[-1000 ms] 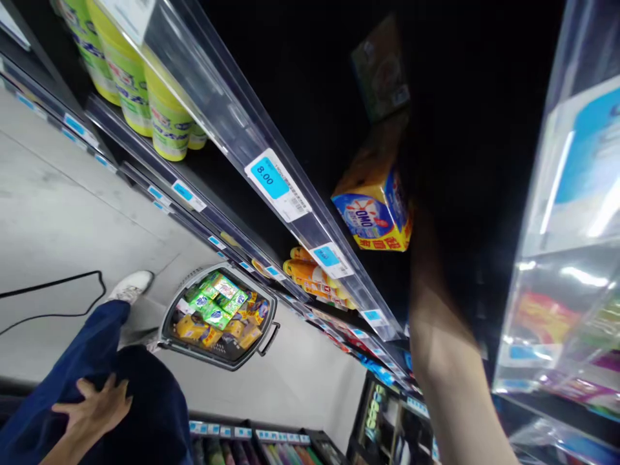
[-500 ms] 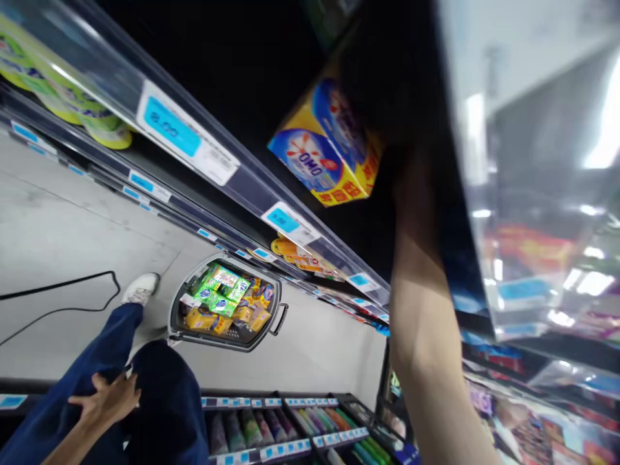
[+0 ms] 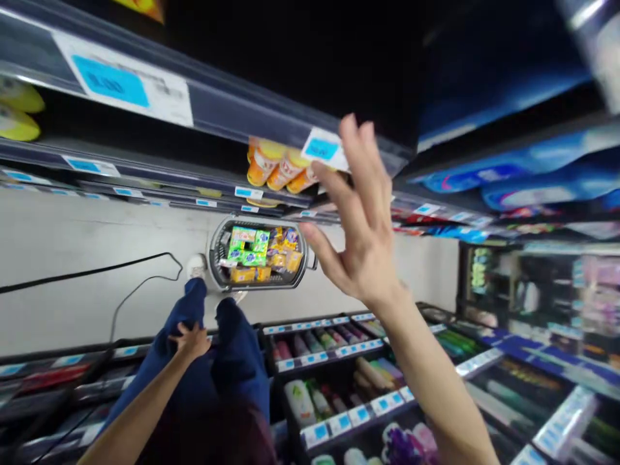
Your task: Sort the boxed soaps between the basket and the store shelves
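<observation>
My right hand point(image 3: 361, 219) is raised in front of the shelf edge with its fingers stretched out and apart, holding nothing. It hovers just below a blue price tag point(image 3: 322, 149) and beside a row of orange bottles point(image 3: 274, 168). My left hand point(image 3: 192, 339) rests on my knee in dark blue trousers point(image 3: 232, 361), fingers curled over the cloth. A grey shopping basket point(image 3: 217, 258) stands on the floor past my knees, filled with green and yellow packs.
Shelf rails with blue price tags point(image 3: 111, 81) run across the top. Lower shelves with bottles and tubes point(image 3: 329, 349) sit at the bottom right. A black cable point(image 3: 121, 268) lies on the grey floor. Blurred blue packs point(image 3: 508, 174) fill the right shelves.
My right hand has come out of the dark shelf without the yellow OMO box and now shows open. The view has swung down and level; the box is out of sight.
</observation>
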Action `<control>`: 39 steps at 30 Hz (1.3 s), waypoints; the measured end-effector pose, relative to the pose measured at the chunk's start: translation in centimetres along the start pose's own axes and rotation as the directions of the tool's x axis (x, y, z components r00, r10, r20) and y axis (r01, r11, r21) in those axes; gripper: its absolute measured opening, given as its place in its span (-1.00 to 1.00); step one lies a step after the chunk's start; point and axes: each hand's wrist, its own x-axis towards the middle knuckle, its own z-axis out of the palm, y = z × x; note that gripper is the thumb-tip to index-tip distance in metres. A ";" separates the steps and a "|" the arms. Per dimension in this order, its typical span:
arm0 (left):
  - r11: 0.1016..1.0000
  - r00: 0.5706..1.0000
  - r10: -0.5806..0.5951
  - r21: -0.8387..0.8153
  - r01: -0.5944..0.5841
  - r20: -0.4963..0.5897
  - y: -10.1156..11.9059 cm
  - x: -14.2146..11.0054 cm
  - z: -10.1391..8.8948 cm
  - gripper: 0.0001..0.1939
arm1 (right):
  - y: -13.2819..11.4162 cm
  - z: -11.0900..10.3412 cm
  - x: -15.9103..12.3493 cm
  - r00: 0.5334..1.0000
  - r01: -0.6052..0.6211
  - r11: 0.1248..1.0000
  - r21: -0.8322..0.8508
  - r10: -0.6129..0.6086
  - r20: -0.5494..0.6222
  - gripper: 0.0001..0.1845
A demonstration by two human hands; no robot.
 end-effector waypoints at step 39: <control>0.940 0.993 -0.013 0.339 -0.027 0.115 -1.9 5.4 -7.5 -0.39 | 3.0 49.9 -22.0 0.008 -1.000 0.017 -0.027 0.954 0.301 0.16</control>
